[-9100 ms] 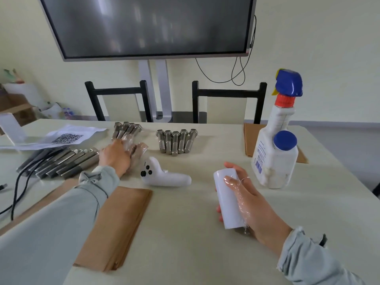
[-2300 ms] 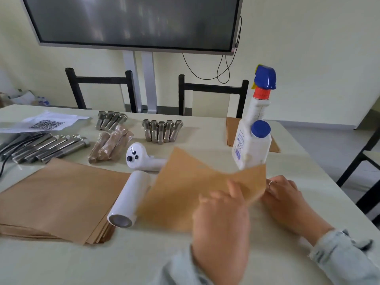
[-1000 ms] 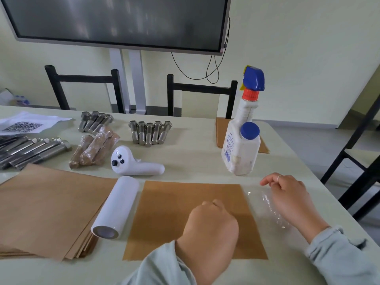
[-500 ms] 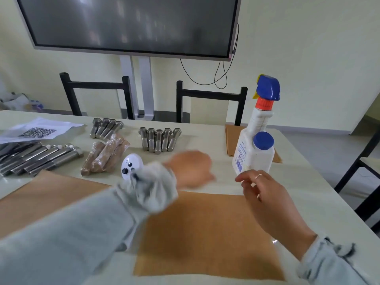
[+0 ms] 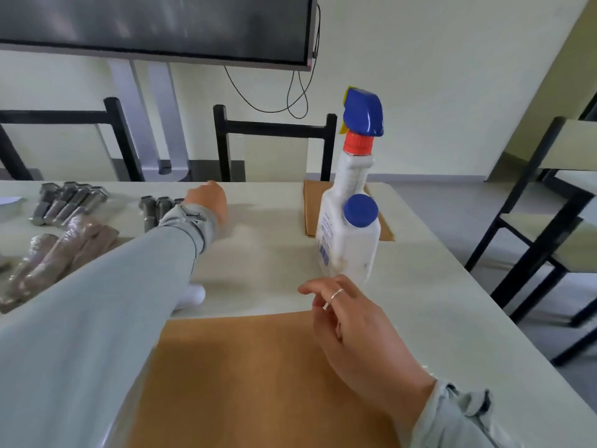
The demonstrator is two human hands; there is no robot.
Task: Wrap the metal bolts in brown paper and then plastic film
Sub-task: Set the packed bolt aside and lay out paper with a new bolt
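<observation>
A single brown paper sheet lies flat on the table in front of me. My left hand is stretched far forward and rests over the right end of a row of bare metal bolts; its fingers are hidden, so the grip cannot be seen. My right hand hovers over the sheet's far right corner, fingers loosely apart and holding nothing. A second row of bolts lies further left. Bolts wrapped in paper and film lie at the left, partly behind my sleeve.
A white spray bottle with a blue head stands just beyond my right hand. Behind it lies a small stack of brown paper. The tip of a white handheld device shows under my left arm. Black chairs stand beyond the table's right edge.
My left hand has reached further forward, from above the table's middle to the bolt row. My right hand has stayed by the bottle, and the view has shifted right.
</observation>
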